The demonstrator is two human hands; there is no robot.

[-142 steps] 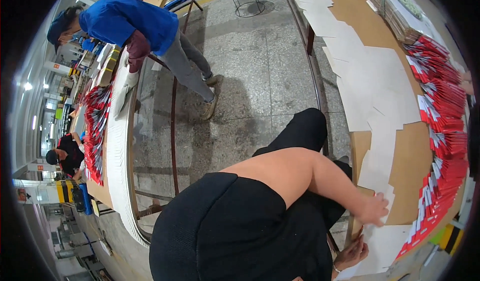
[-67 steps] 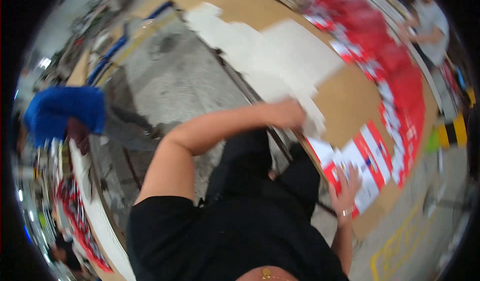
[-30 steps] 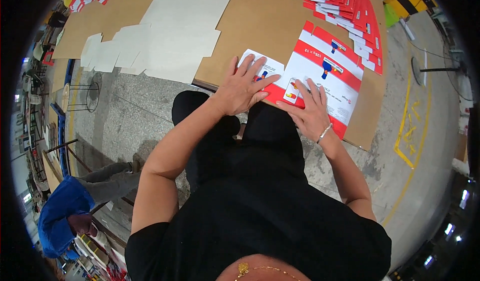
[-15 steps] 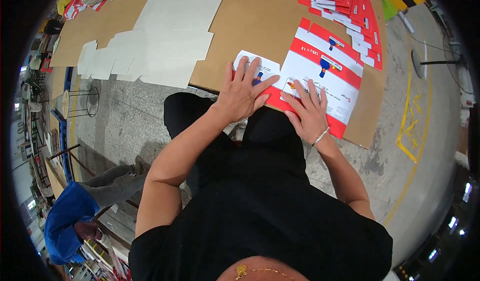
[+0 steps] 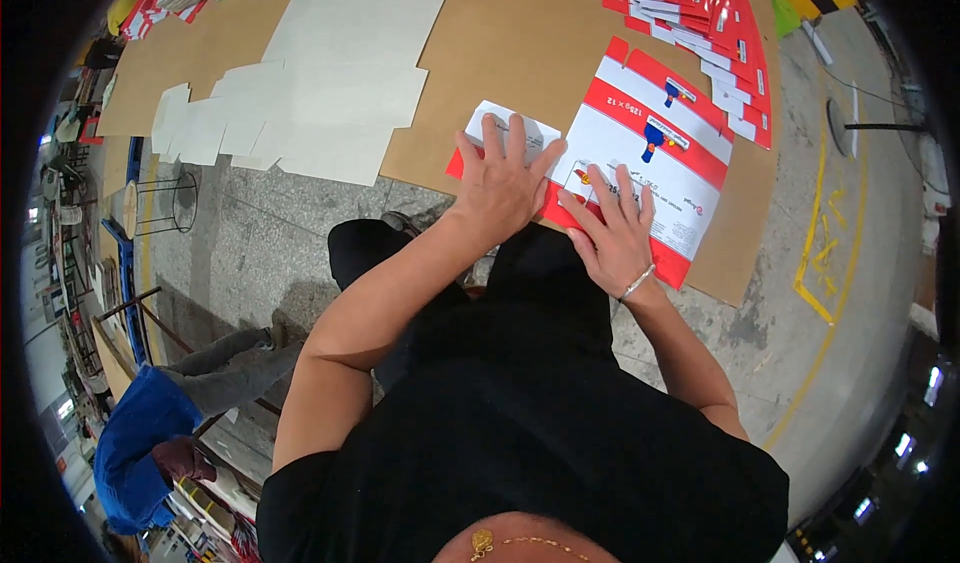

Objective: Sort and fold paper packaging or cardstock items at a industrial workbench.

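Pressing flat, the left hand (image 5: 503, 185) lies with fingers spread on the white end flap of a red-and-white flattened carton (image 5: 640, 153); the right hand (image 5: 612, 231), also spread, bears on its near red edge. The carton lies at the near edge of the brown table (image 5: 500, 43), white blanks (image 5: 330, 83) to its left, stacked red cartons (image 5: 700, 13) beyond.

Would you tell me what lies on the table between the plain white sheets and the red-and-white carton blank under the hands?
Only bare brown tabletop separates the white sheets from the carton blank, per the head view.
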